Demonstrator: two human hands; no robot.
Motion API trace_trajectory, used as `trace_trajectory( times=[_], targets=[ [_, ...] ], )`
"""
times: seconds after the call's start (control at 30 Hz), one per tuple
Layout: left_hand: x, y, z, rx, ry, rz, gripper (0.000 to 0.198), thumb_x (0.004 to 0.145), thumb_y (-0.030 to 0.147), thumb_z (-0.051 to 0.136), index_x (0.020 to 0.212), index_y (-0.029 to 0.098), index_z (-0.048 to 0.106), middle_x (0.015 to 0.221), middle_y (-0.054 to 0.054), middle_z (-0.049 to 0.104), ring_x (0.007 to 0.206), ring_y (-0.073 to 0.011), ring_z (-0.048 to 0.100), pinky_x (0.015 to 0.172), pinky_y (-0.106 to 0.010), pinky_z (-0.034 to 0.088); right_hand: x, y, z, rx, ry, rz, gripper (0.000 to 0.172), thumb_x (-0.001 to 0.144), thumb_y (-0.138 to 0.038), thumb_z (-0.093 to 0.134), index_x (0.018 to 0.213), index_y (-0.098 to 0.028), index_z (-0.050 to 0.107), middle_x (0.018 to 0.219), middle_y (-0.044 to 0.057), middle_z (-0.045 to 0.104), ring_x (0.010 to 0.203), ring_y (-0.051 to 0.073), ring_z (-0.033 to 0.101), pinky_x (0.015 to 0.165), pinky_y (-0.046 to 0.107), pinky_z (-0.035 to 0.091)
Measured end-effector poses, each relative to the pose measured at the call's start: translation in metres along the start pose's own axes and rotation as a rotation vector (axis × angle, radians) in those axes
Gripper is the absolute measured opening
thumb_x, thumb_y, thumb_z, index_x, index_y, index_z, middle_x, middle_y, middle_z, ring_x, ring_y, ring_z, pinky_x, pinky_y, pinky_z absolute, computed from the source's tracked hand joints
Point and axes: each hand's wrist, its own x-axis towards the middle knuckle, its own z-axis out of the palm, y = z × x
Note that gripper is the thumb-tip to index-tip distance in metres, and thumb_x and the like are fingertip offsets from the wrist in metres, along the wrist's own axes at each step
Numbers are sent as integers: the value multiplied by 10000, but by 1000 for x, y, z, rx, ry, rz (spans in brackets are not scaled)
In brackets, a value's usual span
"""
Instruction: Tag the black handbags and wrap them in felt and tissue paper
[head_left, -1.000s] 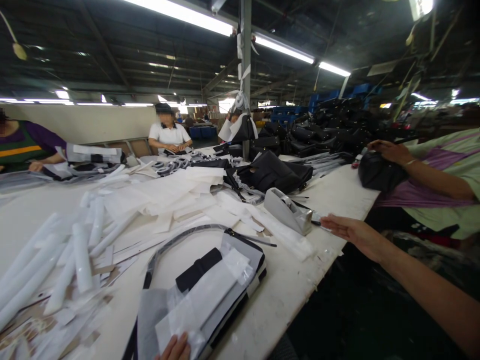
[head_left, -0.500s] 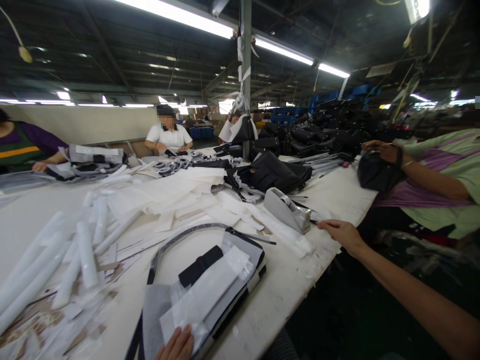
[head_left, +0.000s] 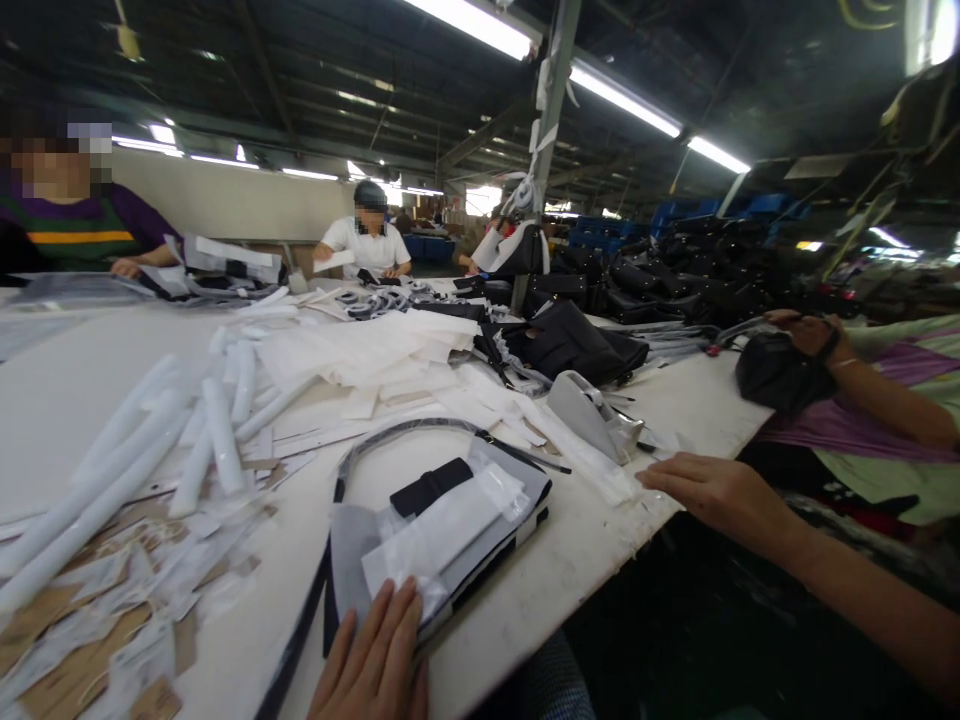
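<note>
Two bare hands at white tabletop (head_left: 570,560). Left hand (head_left: 375,650) open, fingers laid flat on near end of flat grey-and-black bag (head_left: 491,540). Bag lies near table edge, white paper-like sheet (head_left: 431,545) on top, long curved black strap (head_left: 405,428) arching behind. Right hand (head_left: 720,495) extended, fingertips near grey tape dispenser (head_left: 585,410); cannot tell whether anything is pinched. White tube-like rolls (head_left: 221,435) lie farther left.

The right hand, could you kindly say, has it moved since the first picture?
Yes: the right hand has come nearer the camera, judged against the grey tape dispenser.
</note>
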Motion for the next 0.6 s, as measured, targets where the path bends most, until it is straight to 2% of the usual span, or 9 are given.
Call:
trace_trajectory(
  times=[0.07,0.13,0.2,0.3,0.37,0.43,0.53,0.6],
  targets=[
    [5,8,-10,2,-30,-48,477,887,233,559,1352,127,552,1421,-62,581,1284,-227,565,1252,-366,95,25,-34,-9,24,-19,-212,319,959,-167,495,1162,-292,707,1062,51,756,921,235,703,833,353,517],
    [9,15,-19,-1,-59,-117,478,878,211,559,1349,131,555,1451,-73,552,1326,-237,525,1244,-374,141,51,-73,-17,132,-62,-371,289,952,-168,543,1175,-277,690,1008,62,756,829,215,691,734,325,501],
    [13,20,-26,-15,-90,-186,484,879,186,550,1361,146,546,1476,-73,525,1356,-243,492,1222,-391,222,77,-112,-24,322,-160,-457,241,937,-200,601,1152,-260,692,947,67,748,770,197,669,669,307,476],
    [16,24,-35,-74,-148,-279,480,897,186,538,1376,194,537,1507,-31,492,1398,-253,437,1187,-431,307,114,-158,-29,647,-386,-479,120,915,-275,672,1012,-246,737,847,59,733,752,177,660,664,281,478],
    [17,26,-38,-106,-174,-327,465,911,213,537,1376,217,540,1522,-11,470,1420,-273,402,1173,-469,328,139,-178,-24,784,-525,-495,112,892,-329,707,916,-230,755,774,48,719,727,164,651,664,261,483],
    [17,28,-39,-119,-182,-359,455,920,233,536,1374,225,542,1533,-16,453,1429,-295,383,1151,-504,351,164,-191,-12,822,-607,-555,180,878,-380,717,844,-209,759,706,34,696,683,150,631,638,243,473],
    [15,30,-38,-125,-201,-387,476,921,229,520,1397,236,518,1555,-25,417,1442,-309,359,1120,-538,381,199,-204,13,743,-619,-669,265,878,-422,697,774,-184,750,646,17,657,613,127,588,582,226,431],
    [14,31,-37,-132,-221,-390,497,920,226,508,1416,235,496,1565,-27,401,1448,-312,346,1112,-550,390,218,-211,28,662,-613,-743,257,871,-413,697,761,-184,741,645,4,649,607,118,580,580,222,412]
  ],
)
